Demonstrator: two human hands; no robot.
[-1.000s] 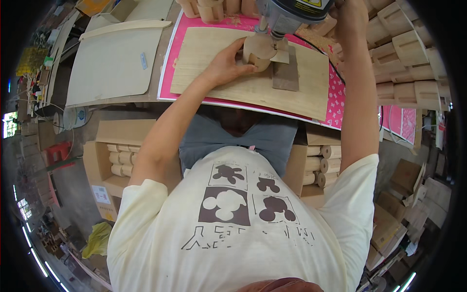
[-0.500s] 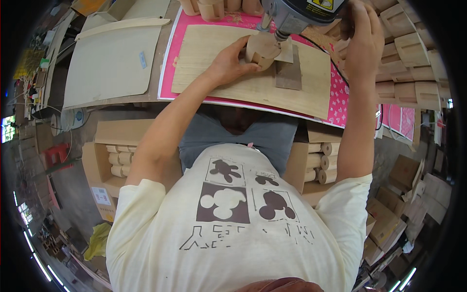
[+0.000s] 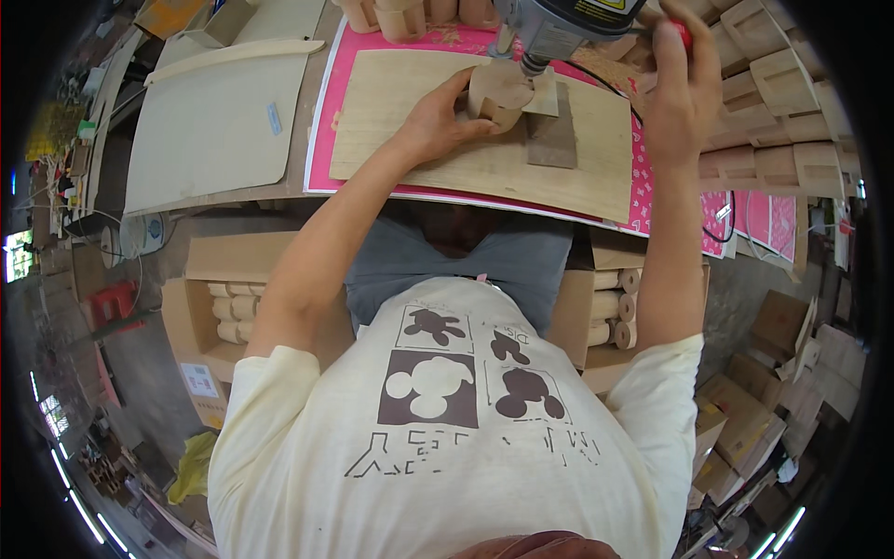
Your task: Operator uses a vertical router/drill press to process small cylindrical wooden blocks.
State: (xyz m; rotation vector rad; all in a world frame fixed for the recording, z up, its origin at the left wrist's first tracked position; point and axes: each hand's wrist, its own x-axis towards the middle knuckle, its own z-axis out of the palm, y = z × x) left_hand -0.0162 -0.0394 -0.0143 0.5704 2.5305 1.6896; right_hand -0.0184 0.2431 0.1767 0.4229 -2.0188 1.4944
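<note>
My left hand [image 3: 438,116] grips a small round wooden piece [image 3: 498,93] and holds it against a darker wooden block [image 3: 551,135] on a light plywood board [image 3: 419,140]. A grey drill press head [image 3: 563,23] hangs right above the piece, its bit touching the top of it. My right hand [image 3: 684,79] is raised at the upper right, closed around the press's red-tipped lever [image 3: 684,33]. The board lies on a pink patterned sheet [image 3: 335,102].
Wooden boxes [image 3: 782,102] are stacked at the right of the bench. A pale curved panel [image 3: 214,121] lies at the left. Below the bench, open cartons hold wooden cylinders [image 3: 233,312] on the left and more wooden cylinders [image 3: 619,307] on the right. More cartons [image 3: 773,373] stand on the floor.
My right hand has moved up and toward me with the lever. My left hand keeps the round piece in the same spot under the bit.
</note>
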